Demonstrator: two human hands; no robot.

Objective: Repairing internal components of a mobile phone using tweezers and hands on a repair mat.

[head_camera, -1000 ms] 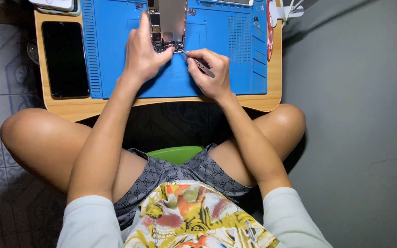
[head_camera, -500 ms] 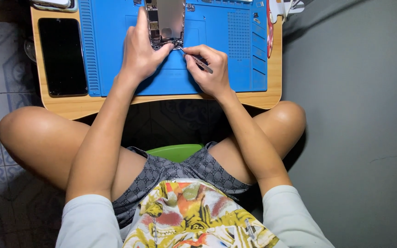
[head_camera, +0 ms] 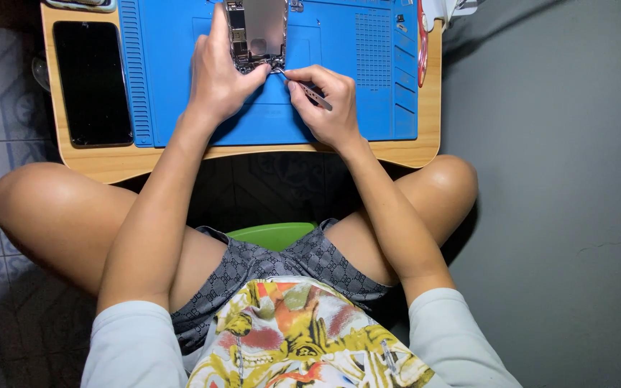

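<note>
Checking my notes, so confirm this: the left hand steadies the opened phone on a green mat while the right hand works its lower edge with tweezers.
Not quite: in the head view the mat is blue, not green. The left hand does steady the opened phone, and the right hand works its lower edge with tweezers.

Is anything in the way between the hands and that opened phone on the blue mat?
Nothing visible. The left hand rests directly on the opened phone, steadying its lower left corner, and the right hand holds tweezers whose tip reaches the phone's bottom edge on the blue mat.
</note>
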